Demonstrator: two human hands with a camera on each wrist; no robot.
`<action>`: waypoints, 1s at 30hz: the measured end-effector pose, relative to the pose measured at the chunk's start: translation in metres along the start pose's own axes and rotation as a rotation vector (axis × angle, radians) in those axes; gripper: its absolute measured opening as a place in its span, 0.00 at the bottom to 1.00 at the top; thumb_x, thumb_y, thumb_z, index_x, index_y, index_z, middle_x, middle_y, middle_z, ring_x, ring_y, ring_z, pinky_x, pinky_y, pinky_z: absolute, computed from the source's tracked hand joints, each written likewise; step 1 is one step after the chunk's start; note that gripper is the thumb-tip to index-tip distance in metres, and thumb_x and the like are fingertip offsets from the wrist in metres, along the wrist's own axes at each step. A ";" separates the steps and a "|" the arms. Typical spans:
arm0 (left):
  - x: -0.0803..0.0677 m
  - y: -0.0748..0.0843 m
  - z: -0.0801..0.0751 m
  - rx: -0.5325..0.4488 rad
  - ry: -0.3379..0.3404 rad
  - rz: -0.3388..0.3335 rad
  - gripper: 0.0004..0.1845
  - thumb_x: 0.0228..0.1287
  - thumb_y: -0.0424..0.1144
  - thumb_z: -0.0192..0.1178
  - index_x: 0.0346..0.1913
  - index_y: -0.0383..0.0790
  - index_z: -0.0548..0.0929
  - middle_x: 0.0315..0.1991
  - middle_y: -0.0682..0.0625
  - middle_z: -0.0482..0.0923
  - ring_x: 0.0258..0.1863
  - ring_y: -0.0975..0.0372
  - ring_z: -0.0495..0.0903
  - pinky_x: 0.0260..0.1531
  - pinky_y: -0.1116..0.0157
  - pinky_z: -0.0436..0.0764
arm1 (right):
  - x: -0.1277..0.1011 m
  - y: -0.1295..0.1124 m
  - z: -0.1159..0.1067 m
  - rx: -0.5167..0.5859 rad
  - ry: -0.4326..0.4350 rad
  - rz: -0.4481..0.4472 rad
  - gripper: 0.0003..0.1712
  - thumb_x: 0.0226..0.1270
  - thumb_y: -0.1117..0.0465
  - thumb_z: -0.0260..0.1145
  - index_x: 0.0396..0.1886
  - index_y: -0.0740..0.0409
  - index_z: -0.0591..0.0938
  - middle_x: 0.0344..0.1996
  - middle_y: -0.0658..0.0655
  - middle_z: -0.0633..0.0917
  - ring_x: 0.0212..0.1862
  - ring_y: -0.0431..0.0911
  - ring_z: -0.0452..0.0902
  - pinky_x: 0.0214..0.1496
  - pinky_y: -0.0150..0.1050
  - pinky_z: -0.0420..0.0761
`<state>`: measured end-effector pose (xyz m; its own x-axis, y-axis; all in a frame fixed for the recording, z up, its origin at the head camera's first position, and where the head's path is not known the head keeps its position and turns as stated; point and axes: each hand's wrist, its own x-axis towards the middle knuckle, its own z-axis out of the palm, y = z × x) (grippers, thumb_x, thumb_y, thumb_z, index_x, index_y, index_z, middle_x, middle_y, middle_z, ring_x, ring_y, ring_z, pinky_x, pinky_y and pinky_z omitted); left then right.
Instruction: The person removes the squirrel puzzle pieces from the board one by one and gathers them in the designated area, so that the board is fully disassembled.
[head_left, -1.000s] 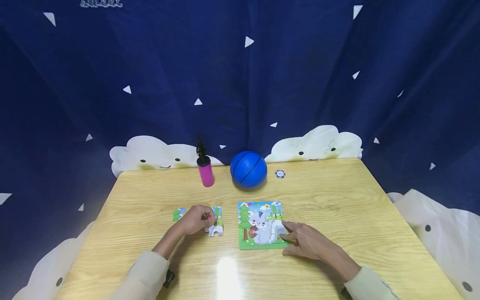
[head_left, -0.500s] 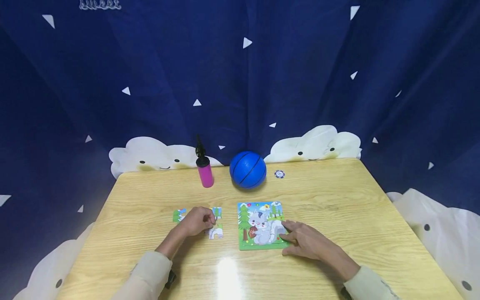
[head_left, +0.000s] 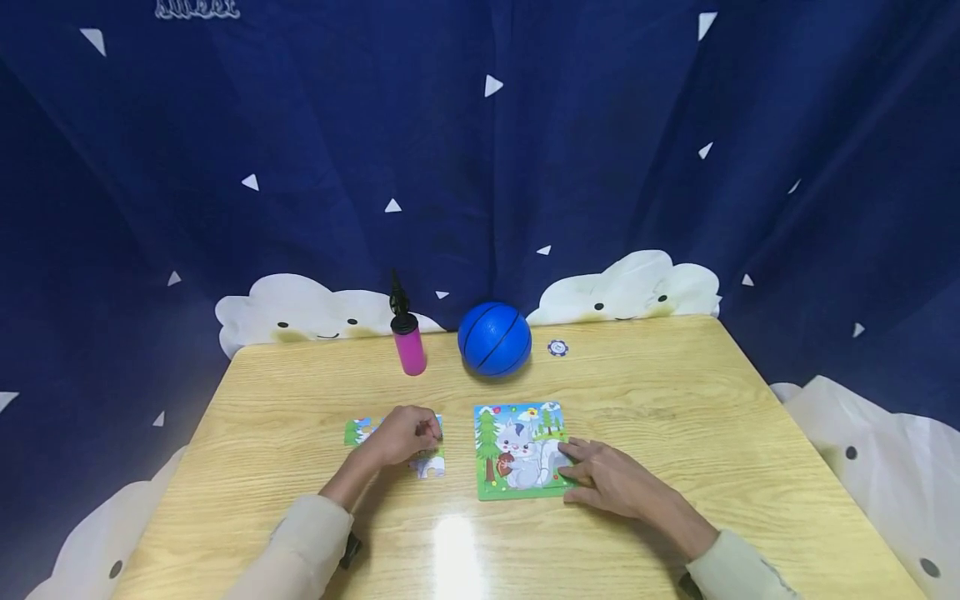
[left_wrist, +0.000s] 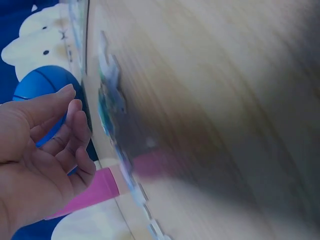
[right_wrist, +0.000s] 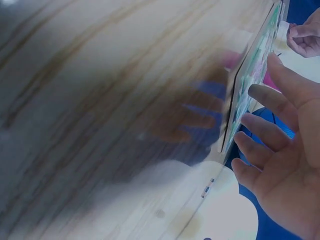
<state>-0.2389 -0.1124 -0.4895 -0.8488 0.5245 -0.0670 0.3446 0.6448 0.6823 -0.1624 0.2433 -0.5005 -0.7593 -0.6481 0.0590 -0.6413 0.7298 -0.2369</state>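
Just above several loose jigsaw pieces (head_left: 430, 466) hovers my left hand (head_left: 405, 435), its fingers loosely curled and hiding part of them. In the left wrist view nothing shows between its thumb and fingers, and the jigsaw pieces (left_wrist: 111, 90) lie flat on the table beyond the fingertips. A square jigsaw puzzle (head_left: 517, 454), picturing a grey squirrel with a nut among trees, lies to the right. My right hand (head_left: 611, 479) rests at its right edge with fingers extended; the right wrist view shows the puzzle (right_wrist: 256, 62) edge-on past the fingertips.
A blue basketball (head_left: 494, 339) and a pink hand pump (head_left: 410, 352) with a black top stand at the back of the wooden table (head_left: 637, 400). A poker chip (head_left: 557, 347) lies right of the ball. Behind hangs a dark blue curtain (head_left: 330, 167).
My left hand has lifted slightly and shifted a little right over the loose pieces. My right hand stays at the puzzle's edge.
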 end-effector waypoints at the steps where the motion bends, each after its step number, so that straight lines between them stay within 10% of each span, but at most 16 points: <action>1: 0.002 0.002 0.001 -0.006 -0.002 -0.003 0.03 0.57 0.31 0.65 0.32 0.35 0.82 0.26 0.53 0.78 0.28 0.65 0.73 0.30 0.71 0.73 | 0.001 0.000 0.000 0.003 0.000 0.001 0.25 0.60 0.45 0.65 0.49 0.57 0.84 0.59 0.65 0.77 0.61 0.61 0.72 0.61 0.55 0.72; 30: 0.069 0.062 0.057 -0.045 -0.144 0.036 0.13 0.53 0.29 0.67 0.43 0.34 0.83 0.39 0.44 0.83 0.39 0.58 0.78 0.41 0.67 0.75 | 0.021 -0.004 0.006 0.086 -0.054 0.018 0.23 0.59 0.54 0.68 0.53 0.57 0.82 0.61 0.67 0.75 0.62 0.63 0.70 0.62 0.54 0.71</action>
<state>-0.2534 -0.0044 -0.4938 -0.7688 0.6233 -0.1429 0.3533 0.6002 0.7176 -0.1752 0.2249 -0.5040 -0.7618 -0.6478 0.0026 -0.6144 0.7214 -0.3196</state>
